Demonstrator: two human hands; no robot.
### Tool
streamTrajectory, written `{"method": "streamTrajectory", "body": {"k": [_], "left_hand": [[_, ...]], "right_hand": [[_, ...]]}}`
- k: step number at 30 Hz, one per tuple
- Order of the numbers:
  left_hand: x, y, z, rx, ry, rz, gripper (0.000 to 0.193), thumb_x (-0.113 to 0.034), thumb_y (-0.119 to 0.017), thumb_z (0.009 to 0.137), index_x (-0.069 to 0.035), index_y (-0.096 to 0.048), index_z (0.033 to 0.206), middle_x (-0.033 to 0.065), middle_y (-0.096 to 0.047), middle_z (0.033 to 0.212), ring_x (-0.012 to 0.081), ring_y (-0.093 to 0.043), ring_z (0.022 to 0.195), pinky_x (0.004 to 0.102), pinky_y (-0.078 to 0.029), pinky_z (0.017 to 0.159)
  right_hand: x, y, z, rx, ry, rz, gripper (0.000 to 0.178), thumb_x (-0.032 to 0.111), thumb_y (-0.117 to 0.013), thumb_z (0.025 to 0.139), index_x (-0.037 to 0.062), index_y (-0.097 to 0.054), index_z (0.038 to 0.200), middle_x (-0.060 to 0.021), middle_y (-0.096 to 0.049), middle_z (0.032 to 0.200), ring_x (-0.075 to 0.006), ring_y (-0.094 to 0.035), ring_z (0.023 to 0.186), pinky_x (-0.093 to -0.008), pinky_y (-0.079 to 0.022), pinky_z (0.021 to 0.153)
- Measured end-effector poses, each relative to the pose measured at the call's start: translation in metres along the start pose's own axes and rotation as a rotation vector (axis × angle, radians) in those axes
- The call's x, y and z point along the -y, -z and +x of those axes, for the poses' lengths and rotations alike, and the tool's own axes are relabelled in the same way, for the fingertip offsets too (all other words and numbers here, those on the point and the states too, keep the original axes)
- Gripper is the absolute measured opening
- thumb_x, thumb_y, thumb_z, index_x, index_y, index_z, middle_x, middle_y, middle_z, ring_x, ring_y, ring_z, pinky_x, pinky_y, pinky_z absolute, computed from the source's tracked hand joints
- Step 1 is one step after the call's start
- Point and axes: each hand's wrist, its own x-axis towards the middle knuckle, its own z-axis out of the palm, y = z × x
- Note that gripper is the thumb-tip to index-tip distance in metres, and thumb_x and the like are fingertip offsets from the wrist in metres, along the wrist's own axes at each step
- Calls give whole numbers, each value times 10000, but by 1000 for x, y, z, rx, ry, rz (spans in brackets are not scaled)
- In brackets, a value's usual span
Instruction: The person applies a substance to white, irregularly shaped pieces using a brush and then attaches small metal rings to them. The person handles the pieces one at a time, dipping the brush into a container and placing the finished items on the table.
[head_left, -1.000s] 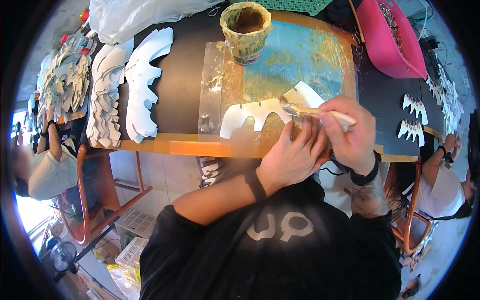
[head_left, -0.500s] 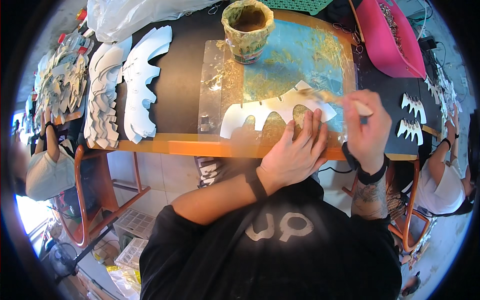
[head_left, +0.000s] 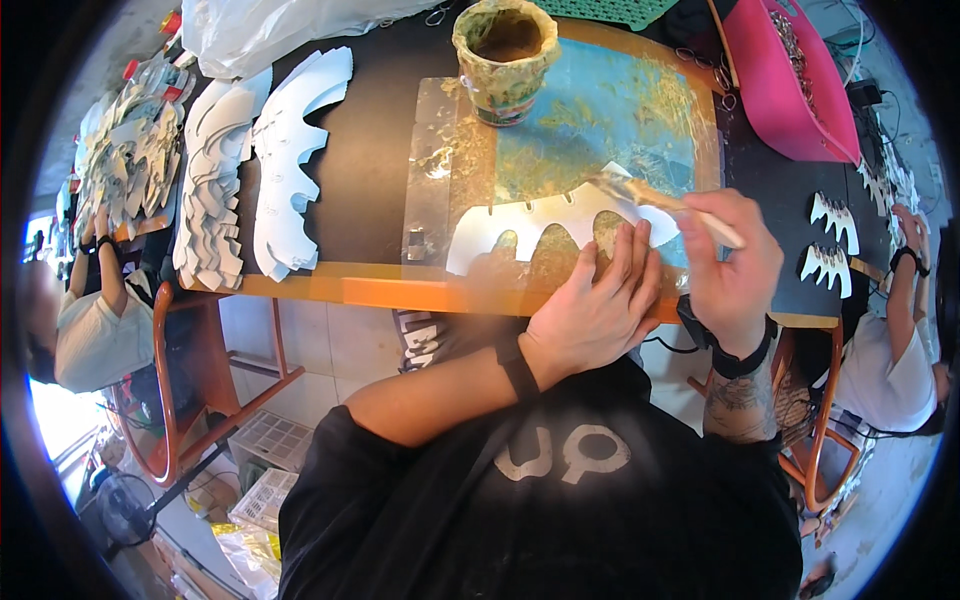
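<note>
My left hand [head_left: 592, 302] lies flat with its fingers stretched out, pressing on a white, scallop-edged cut sheet [head_left: 545, 214]. The sheet rests on a smeared clear mat, partly over a light-blue area [head_left: 610, 110]. In a closed grip, my right hand [head_left: 738, 270] holds a paintbrush [head_left: 650, 194] by its pale wooden handle. The brush's bristles touch or hover just over the sheet's upper right edge; I cannot tell which. Beyond the sheet stands a crusted pot [head_left: 502, 92] with yellow-brown paste inside.
Two stacks of white cut sheets [head_left: 285, 200] lie at left. A pink basket [head_left: 785, 85] of small metal parts stands at back right, with small comb-shaped pieces [head_left: 826, 268] nearer me. A plastic bag [head_left: 260, 35] sits at back left. Other people work at both sides.
The brush in my right hand has shifted slightly, its handle now showing more clearly and slanting toward the lower right. My left hand stays flat on the sheet. The whole view has shifted slightly.
</note>
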Motion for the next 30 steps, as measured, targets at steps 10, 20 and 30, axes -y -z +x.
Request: {"method": "streamTrajectory", "body": {"k": [10, 20, 30], "left_hand": [[1, 0, 0, 0, -9, -17, 718, -540, -553, 995, 42, -557, 1415, 290, -454, 1587, 378, -472, 1425, 510, -479, 1040], [3, 1, -4, -18, -10, -59, 672, -505, -576, 987, 32, -575, 1392, 296, -466, 1573, 395, -456, 1451, 526, -454, 1086], [23, 15, -48, -173, -215, -232, 440, -274, -652, 953, 9, -637, 1290, 201, -648, 1385, 335, -590, 1324, 462, -452, 1128]], "right_hand": [[-5, 14, -1, -5, -99, -90, 96, 43, -701, 977, -2, -670, 1056, -141, -713, 927, -242, -706, 806, -329, -549, 749], [-7, 28, -5, -37, -112, -278, 96, 85, -702, 999, 6, -677, 1048, -107, -707, 924, -195, -683, 786, -322, -545, 737], [23, 44, 17, -383, -68, 77, 237, 99, -651, 1055, -64, -660, 1226, -116, -723, 930, -96, -626, 793, -209, -448, 697]]}}
